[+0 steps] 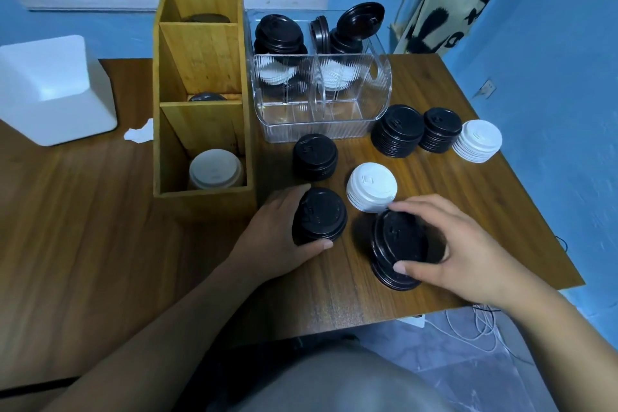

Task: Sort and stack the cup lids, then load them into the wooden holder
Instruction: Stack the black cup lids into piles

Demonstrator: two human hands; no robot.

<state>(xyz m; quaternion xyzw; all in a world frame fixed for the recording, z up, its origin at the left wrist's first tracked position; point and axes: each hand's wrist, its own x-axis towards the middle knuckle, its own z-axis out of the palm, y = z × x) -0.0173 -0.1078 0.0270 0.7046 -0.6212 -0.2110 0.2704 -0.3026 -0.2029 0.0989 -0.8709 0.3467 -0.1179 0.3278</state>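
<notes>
The holder (pixel 204 120) stood at eleven o'clock of the left grip (pixel 281 231), curled round a black stack (pixel 321 216) on the table (pixel 100 211). At its three o'clock, tilted lids (pixel 398 244) were pinched by the right grip (pixel 468 251); levelling before nesting seemed wise.

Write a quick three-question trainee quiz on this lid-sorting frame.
1. True or false: the nearest compartment of the wooden holder holds white lids.
2. How many white lid stacks stand loose on the table? A) one B) two C) three
3. What does each hand grip?
Key: 1 true. 2 B: near white stack, far white stack. 3 left hand: black lid stack; right hand: tilted black lid stack.
</notes>
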